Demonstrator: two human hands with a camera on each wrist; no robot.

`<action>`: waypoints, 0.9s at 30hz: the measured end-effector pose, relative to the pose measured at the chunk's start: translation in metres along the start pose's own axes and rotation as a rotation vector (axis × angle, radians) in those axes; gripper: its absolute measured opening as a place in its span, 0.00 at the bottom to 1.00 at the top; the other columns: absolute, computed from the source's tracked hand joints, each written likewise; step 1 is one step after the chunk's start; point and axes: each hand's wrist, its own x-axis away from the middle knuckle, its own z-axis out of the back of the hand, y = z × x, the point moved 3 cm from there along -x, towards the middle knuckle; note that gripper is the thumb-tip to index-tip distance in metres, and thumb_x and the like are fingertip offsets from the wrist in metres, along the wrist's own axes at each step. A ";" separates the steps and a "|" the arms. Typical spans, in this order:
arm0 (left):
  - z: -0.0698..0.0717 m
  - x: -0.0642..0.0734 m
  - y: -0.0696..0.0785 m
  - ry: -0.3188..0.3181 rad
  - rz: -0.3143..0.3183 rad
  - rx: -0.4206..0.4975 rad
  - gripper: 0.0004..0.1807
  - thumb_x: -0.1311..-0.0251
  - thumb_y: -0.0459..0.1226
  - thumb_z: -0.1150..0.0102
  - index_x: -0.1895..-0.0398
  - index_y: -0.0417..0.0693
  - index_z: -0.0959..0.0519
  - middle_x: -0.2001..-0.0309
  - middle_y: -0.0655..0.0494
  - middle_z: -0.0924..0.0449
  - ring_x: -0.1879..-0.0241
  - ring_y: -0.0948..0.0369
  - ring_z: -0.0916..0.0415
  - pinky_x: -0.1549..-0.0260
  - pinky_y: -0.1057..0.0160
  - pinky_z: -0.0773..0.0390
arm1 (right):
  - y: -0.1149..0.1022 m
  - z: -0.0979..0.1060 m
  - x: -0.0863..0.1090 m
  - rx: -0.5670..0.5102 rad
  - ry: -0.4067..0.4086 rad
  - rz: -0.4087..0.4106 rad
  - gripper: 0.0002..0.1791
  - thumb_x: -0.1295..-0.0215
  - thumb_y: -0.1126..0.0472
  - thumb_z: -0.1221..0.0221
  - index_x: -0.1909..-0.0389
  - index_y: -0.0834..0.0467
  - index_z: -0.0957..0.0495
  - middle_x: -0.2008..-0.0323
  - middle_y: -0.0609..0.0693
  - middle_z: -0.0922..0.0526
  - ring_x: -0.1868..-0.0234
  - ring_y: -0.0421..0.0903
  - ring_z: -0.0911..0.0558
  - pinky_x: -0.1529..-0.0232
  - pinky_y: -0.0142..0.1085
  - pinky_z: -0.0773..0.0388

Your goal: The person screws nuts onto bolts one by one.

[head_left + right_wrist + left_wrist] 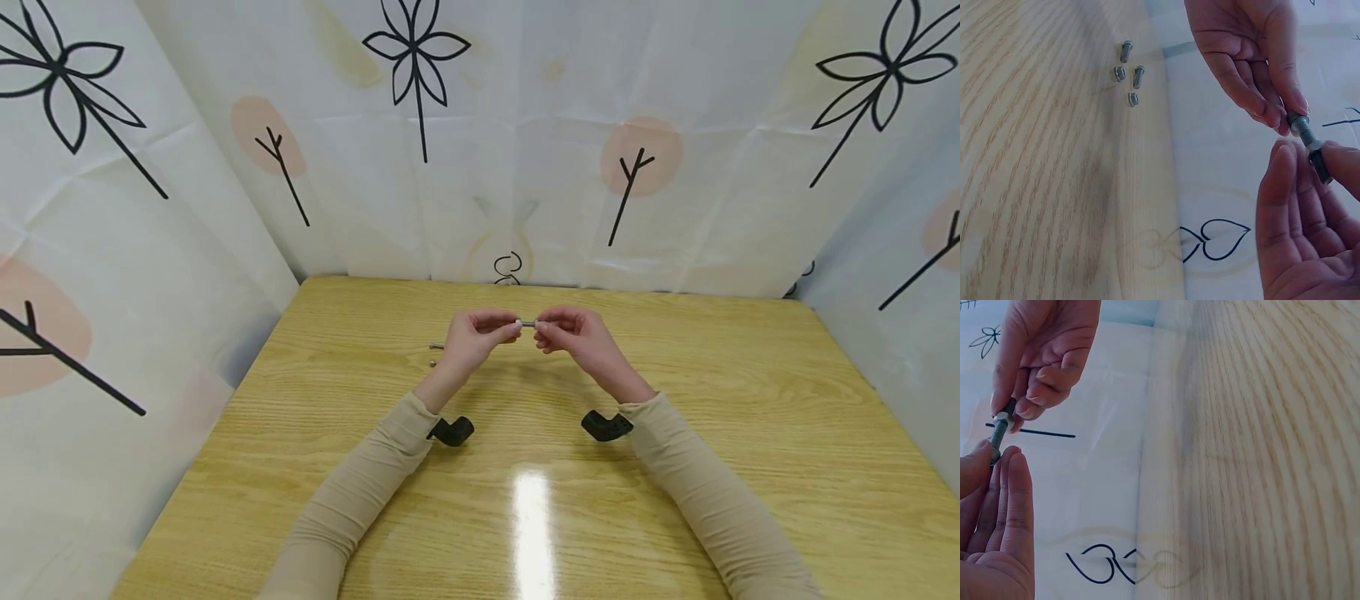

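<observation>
Above the far part of the table, a metal bolt (528, 323) spans the gap between both hands. My left hand (471, 340) pinches the bolt by its head, between thumb and fingers. On the threaded shank sits a nut (1314, 145), with the bolt's dark end sticking out past it. The thumb and fingers of my right hand (588, 340) pinch at this nut, as the right wrist view shows. Seen from the left wrist, the bolt (999, 432) is tilted and the fingertips partly cover both its ends.
Two more bolts, one nearer (1125, 51) and one beside it (1139, 76), lie on the wooden table (337, 400) with two nuts, one (1119, 74) and another (1133, 99). Patterned white curtains (510, 167) stand behind the table and at both sides.
</observation>
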 end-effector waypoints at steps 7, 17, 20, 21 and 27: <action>0.001 0.000 -0.001 -0.004 0.005 0.000 0.16 0.41 0.32 0.35 0.54 0.26 0.20 0.60 0.37 0.17 0.61 0.51 0.17 0.55 0.55 0.16 | -0.002 -0.003 0.001 0.009 -0.001 -0.018 0.16 0.31 0.62 0.42 0.49 0.68 0.27 0.57 0.66 0.21 0.60 0.55 0.17 0.53 0.49 0.17; 0.000 0.000 -0.002 -0.001 -0.010 -0.002 0.13 0.41 0.31 0.35 0.56 0.30 0.18 0.63 0.44 0.16 0.64 0.56 0.17 0.57 0.58 0.16 | -0.002 -0.005 -0.001 0.058 -0.007 -0.026 0.18 0.30 0.57 0.44 0.53 0.70 0.25 0.60 0.68 0.20 0.62 0.54 0.17 0.56 0.50 0.17; 0.000 0.000 -0.002 0.000 -0.005 0.000 0.14 0.42 0.31 0.35 0.56 0.29 0.18 0.63 0.44 0.16 0.64 0.55 0.17 0.57 0.57 0.16 | -0.003 -0.005 0.000 0.037 -0.001 -0.044 0.17 0.29 0.56 0.44 0.50 0.67 0.25 0.58 0.71 0.22 0.62 0.54 0.17 0.56 0.51 0.17; 0.000 0.000 -0.002 0.001 -0.003 0.000 0.14 0.42 0.31 0.35 0.56 0.28 0.19 0.63 0.44 0.16 0.64 0.55 0.17 0.57 0.56 0.16 | -0.003 -0.005 0.001 0.024 -0.004 -0.038 0.16 0.29 0.58 0.44 0.49 0.66 0.26 0.57 0.70 0.22 0.61 0.54 0.17 0.55 0.51 0.18; -0.001 -0.001 -0.002 0.008 0.011 0.013 0.15 0.42 0.31 0.35 0.55 0.27 0.20 0.62 0.40 0.16 0.63 0.52 0.17 0.57 0.56 0.16 | -0.004 -0.003 0.004 -0.052 -0.024 0.032 0.17 0.33 0.69 0.43 0.45 0.70 0.30 0.55 0.68 0.22 0.59 0.53 0.17 0.53 0.47 0.17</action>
